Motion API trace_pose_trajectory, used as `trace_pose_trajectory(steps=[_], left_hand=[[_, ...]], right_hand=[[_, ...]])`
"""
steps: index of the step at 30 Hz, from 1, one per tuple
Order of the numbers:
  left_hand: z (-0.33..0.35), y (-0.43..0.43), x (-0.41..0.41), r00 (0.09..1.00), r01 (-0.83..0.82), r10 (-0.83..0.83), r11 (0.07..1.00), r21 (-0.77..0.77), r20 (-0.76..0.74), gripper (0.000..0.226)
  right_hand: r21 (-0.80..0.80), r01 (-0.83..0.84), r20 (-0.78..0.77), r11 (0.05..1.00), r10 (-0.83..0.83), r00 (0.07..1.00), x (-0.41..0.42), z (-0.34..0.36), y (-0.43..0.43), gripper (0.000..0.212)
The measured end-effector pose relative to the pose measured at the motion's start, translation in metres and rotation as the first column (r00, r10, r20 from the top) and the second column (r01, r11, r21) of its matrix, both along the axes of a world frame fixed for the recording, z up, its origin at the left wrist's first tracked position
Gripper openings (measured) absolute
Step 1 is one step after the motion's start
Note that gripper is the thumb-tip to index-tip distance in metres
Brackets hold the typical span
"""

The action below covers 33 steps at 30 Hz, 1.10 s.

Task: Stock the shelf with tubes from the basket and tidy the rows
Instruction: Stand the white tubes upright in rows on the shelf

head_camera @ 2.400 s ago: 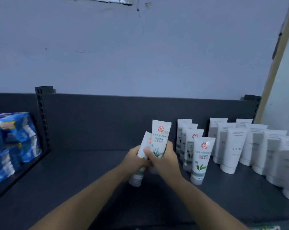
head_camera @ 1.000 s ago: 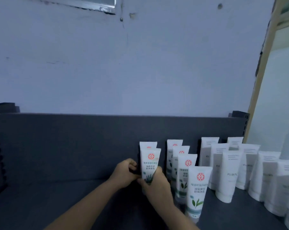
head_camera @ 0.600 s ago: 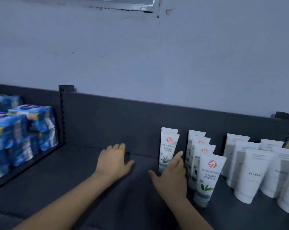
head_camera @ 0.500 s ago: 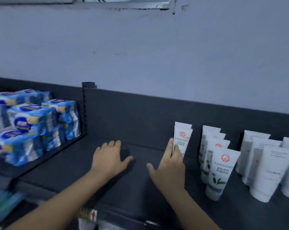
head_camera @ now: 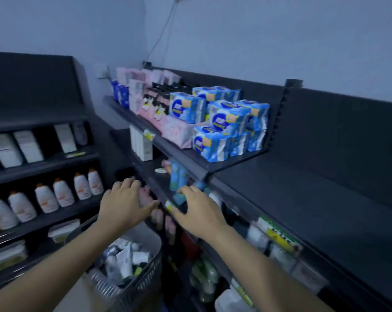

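Bottom edge cut off the basket (head_camera: 143, 288); left forearm (head_camera: 62, 264) hid part of its tubes (head_camera: 126, 258). Tube print too blurred to read. Motion blur smeared the white bottles (head_camera: 63, 194).

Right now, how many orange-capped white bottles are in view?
6 orange-capped bottles, side by side in one row on the left shelf; more may lie beyond the frame edge.

The shelf (head_camera: 292, 199) is dark grey; blue packs (head_camera: 227, 121) carry white and yellow patches; pink packs (head_camera: 179, 132) are pale; bottles (head_camera: 63, 194) are white with orange caps.
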<state>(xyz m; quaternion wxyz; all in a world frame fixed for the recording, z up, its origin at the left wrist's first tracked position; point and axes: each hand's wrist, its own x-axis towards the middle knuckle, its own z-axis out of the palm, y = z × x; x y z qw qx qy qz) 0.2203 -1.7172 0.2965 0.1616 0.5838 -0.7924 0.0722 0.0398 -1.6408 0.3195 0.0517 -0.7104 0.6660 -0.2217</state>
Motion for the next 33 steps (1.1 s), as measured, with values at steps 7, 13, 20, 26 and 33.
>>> trace_pose_trajectory(steps=[7, 13, 20, 26, 33], left_hand=[[-0.069, -0.066, 0.124, 0.979, -0.202, 0.192, 0.955, 0.215, 0.065, 0.060], [-0.162, -0.130, 0.175, 0.977, -0.214, 0.196, 0.867, 0.449, 0.085, 0.053], [-0.247, -0.165, 0.191, 0.981, -0.191, 0.179, 0.797, 0.573, 0.078, 0.037], [-0.301, -0.172, 0.165, 0.975, -0.195, 0.215, 0.743, 0.640, 0.048, 0.038], [-0.355, -0.156, 0.109, 0.919, -0.196, 0.391, 0.560, 0.805, -0.048, 0.042]], right_hand=[[0.337, -0.099, 0.085, 0.936, 0.074, 0.994, 0.077, -0.082, -0.097, 0.033], [0.566, -0.065, 0.148, 0.822, -0.023, 0.989, 0.121, -0.178, -0.173, 0.038], [0.708, -0.042, 0.129, 0.705, -0.070, 0.989, 0.151, -0.281, -0.224, 0.036], [0.714, -0.049, 0.051, 0.699, 0.018, 0.999, 0.166, -0.362, -0.278, 0.031], [0.701, -0.062, -0.062, 0.710, 0.148, 0.987, 0.196, -0.448, -0.357, 0.038]])
